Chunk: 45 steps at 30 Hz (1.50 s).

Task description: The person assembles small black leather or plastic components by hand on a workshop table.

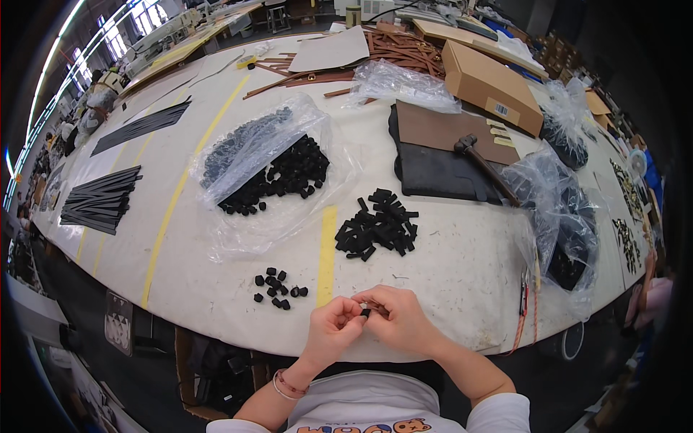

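From my distant station, I view a pair of bare hands working close together at the near edge of a pale-covered table (447, 267). The left hand (334, 328) is drawn narrow, thumb and forefinger pinching a small black piece (365, 312). The right hand (397, 321) curls in at the other side of this piece, which thus lies between the two hands; its contact is partly hidden, so I cannot tell whether it also grips. Just left of the hands I note a loose group of black cube-like pieces (272, 291). Directly beyond the hands is a heap of short black strips (375, 229); farther off to their left, a clear plastic bag (249, 155) lies over and around many black cubes (296, 169). Well to the left of the hands are long dark strips (105, 200). Beyond the hands to the right, I see a hammer (485, 162) resting across a brown board (440, 130) and a black slab (444, 177); nearer on that side lies a slender red-handled tool (522, 303).
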Each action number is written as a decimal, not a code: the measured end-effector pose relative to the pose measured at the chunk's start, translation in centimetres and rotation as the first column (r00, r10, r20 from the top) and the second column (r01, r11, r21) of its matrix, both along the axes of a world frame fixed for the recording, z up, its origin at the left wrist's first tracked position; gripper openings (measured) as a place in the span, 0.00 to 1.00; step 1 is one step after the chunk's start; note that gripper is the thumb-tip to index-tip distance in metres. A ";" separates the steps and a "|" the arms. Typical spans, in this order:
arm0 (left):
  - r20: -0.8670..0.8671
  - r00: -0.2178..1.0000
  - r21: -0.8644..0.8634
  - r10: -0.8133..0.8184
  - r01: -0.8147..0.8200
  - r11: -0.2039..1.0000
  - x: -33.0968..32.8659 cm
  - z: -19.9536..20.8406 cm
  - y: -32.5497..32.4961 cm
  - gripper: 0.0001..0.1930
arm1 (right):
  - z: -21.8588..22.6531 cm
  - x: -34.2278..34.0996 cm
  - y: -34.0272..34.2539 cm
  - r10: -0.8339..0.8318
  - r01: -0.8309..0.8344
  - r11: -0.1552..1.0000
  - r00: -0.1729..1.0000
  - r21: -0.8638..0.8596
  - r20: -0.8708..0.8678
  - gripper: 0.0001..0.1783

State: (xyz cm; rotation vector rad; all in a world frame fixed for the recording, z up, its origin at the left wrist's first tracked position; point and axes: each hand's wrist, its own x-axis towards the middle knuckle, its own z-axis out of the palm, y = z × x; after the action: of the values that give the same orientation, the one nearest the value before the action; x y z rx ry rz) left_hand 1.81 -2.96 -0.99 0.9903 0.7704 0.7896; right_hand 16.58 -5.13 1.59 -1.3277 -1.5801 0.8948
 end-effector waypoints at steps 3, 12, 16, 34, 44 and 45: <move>-0.190 0.979 0.311 0.067 -0.005 0.950 -0.2 -0.5 0.1 0.02 | 0.1 0.8 0.0 0.056 -0.094 0.960 0.987 -0.265 -0.149 0.07; -0.239 0.968 0.187 -0.075 0.121 0.975 -0.9 1.1 0.7 0.03 | -0.4 1.8 0.6 0.083 -0.348 0.843 0.838 -0.411 -0.539 0.04; -0.403 0.859 0.777 0.315 0.140 0.613 0.5 0.7 0.2 0.05 | -0.4 0.3 0.2 0.007 -0.040 0.968 0.991 -0.248 -0.134 0.04; 0.269 0.963 -0.387 0.014 0.095 0.917 -1.3 0.3 1.9 0.06 | -0.1 1.3 0.1 0.278 -0.265 0.876 0.960 -0.404 -0.028 0.15; 0.308 0.951 -0.424 0.019 0.119 0.898 -1.3 0.4 2.2 0.07 | -0.6 1.7 -0.1 0.236 -0.310 0.855 0.946 -0.416 -0.221 0.13; 0.308 0.951 -0.423 0.020 0.118 0.899 -1.4 0.3 2.1 0.07 | -0.6 1.6 -0.2 0.174 -0.325 0.820 0.926 -0.471 -0.336 0.12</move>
State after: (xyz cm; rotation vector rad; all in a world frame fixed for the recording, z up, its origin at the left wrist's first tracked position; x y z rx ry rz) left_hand 0.42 -0.83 -0.69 0.4645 0.6112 0.6643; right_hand 18.23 -5.37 0.99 -1.2832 -1.3536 1.6969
